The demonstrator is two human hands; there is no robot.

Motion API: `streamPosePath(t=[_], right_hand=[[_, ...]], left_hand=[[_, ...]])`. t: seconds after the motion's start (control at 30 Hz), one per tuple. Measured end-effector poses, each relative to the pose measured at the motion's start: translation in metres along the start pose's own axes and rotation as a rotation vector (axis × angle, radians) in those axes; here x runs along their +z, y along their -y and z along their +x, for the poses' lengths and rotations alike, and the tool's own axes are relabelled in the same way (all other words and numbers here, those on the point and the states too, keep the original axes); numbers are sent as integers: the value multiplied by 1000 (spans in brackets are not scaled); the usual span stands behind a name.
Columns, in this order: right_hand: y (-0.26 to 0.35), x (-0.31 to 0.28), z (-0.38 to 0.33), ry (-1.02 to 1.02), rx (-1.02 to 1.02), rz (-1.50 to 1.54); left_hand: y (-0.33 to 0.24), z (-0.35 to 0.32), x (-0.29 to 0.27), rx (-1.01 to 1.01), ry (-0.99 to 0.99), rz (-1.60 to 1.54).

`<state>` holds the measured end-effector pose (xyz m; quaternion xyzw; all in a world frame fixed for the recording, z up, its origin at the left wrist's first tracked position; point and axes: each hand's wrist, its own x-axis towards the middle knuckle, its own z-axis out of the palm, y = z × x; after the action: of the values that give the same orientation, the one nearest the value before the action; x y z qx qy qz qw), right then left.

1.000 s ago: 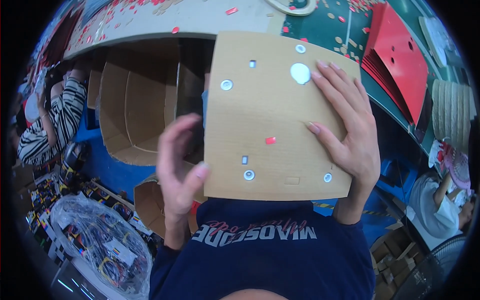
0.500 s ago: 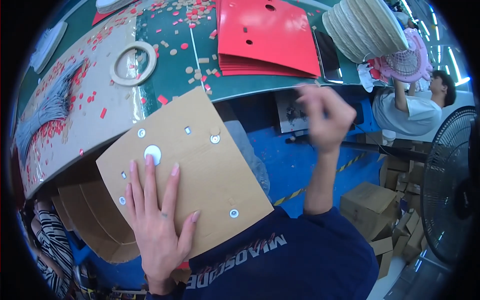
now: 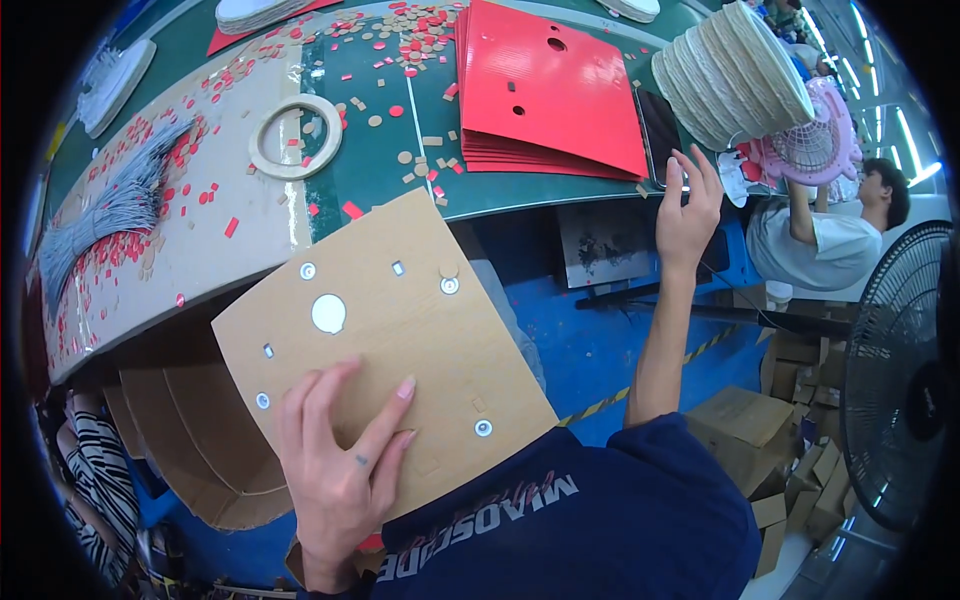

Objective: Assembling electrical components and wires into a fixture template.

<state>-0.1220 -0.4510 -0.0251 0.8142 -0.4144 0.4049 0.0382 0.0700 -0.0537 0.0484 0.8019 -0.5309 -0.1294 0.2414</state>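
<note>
A brown cardboard panel (image 3: 390, 340) lies tilted in front of me, its lower edge against my dark top. It has one large round hole, small rectangular slots and several round eyelet-like fittings near its edges. On its lower left part rests my left hand (image 3: 340, 475), fingers bent and apart, gripping nothing that I can see. My right hand (image 3: 688, 215) is raised to the right, away from the panel, its fingers apart with nothing visible in them. It appears in front of the table edge, near a dark phone (image 3: 657, 135) and a stack of red punched sheets (image 3: 560, 90).
On the table are a tape roll (image 3: 262, 140), a grey wire bundle (image 3: 110, 215), scattered red and brown cutouts and a white cord reel (image 3: 730, 80). An open carton (image 3: 200, 430) stands below left. A black fan (image 3: 900, 370), cartons (image 3: 745, 430) and a person (image 3: 830, 235) are right.
My left hand has drawn back from the large hole toward the panel's lower edge, bending its fingers. My right hand has moved right and its fingers have spread. The view has shifted slightly.
</note>
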Motion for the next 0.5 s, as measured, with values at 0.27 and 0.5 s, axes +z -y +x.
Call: streamPosePath(t=[0.27,0.5], right_hand=[[129,9,-4,211,-452,615],[190,52,-2,482,-498,770]], left_hand=[[-10,2,-7,28,68,57],[-25,-5,-10,-47,183,115]])
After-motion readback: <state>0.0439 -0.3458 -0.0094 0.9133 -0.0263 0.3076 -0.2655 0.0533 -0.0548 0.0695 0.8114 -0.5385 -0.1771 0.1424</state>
